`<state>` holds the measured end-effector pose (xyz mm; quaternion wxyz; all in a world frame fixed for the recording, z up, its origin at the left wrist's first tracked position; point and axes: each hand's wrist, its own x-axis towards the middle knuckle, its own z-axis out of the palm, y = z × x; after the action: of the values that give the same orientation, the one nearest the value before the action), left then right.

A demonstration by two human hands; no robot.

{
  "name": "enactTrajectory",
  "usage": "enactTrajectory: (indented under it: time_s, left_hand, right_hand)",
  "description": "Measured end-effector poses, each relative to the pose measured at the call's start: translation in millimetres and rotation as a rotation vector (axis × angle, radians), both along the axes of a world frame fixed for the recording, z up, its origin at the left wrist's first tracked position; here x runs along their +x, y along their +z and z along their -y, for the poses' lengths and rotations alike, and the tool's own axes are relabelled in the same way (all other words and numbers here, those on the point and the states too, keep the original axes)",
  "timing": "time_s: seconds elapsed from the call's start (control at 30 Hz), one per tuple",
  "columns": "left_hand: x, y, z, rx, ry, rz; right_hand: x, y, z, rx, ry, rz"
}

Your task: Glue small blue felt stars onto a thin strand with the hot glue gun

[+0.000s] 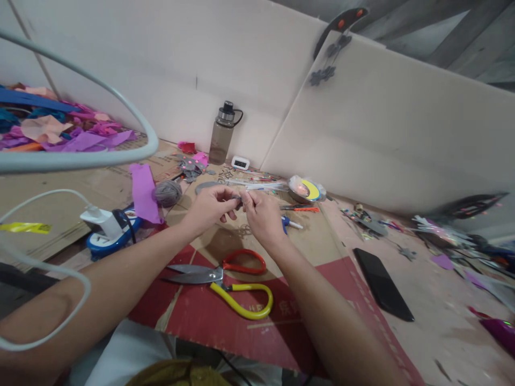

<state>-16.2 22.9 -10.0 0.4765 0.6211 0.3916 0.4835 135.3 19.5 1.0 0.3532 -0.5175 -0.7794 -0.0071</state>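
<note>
My left hand point(216, 206) and my right hand point(260, 213) meet above the cardboard, fingertips pinched together around a small dark piece point(238, 202). Most of that piece is covered by the fingers, so its shape is unclear. Below the hands lie large scissors point(219, 277), blades spread a little and pointing left, with one red and one yellow handle. A blue glue gun point(286, 223) is partly hidden behind my right hand. Grey yarn point(168, 193) sits left of my left hand, beside a purple cloth strip point(144, 187).
Behind the hands stand a bottle point(222, 134), a small white clock point(240, 163) and a bowl point(303, 188). A black phone point(383, 284) lies at right. A charger on a blue power strip point(115, 236), white cables and a curved pale tube point(137, 112) are at left.
</note>
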Motion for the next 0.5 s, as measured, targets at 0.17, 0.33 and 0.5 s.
enactTrajectory:
  time_s: [0.17,0.33,0.5]
  left_hand:
    - [-1.4,0.0,-2.0,-0.066,0.043,0.071]
    - [-3.0,-1.0,-4.1,-0.076,0.058,0.093]
    - [-2.4,-0.8,-3.1,-0.029,0.074,0.056]
  right_hand:
    - [0.4,-0.6,2.3,-0.039,0.071,-0.139]
    - [-1.3,-2.2,3.7,-0.132,0.177,-0.362]
    - [-3.9,-1.5,4.0,-0.167,0.157,-0.373]
